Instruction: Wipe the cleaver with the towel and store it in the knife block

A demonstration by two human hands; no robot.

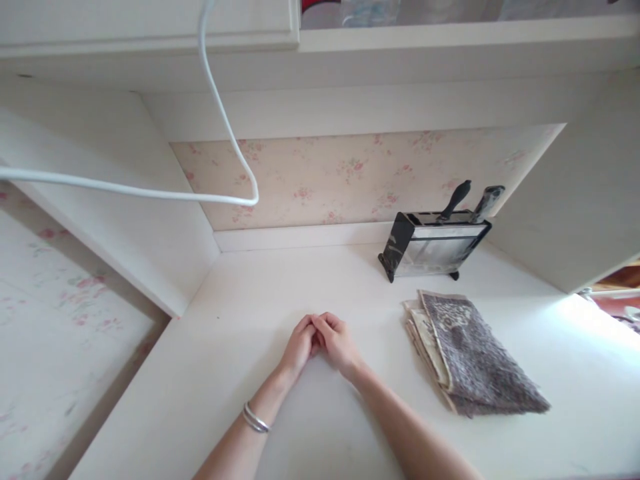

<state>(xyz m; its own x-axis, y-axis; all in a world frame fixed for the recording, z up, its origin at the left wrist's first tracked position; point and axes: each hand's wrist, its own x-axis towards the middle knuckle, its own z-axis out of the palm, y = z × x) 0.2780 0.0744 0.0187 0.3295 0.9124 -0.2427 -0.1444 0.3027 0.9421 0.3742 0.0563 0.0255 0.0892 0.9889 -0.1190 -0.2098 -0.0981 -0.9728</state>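
My left hand and my right hand rest together on the white countertop. Their curled fingers meet at the tips and touch, and no object shows in either one. The undersides of the fingers are partly hidden. A silver bracelet circles my left wrist. To the right of my right hand, apart from it, lies a folded grey-brown towel with a cream pattern and backing.
Behind the towel stands a black and silver knife block with two handles sticking up. A white cable hangs in front at upper left. White side panels and an overhead cabinet frame the counter; floral wallpaper covers the back.
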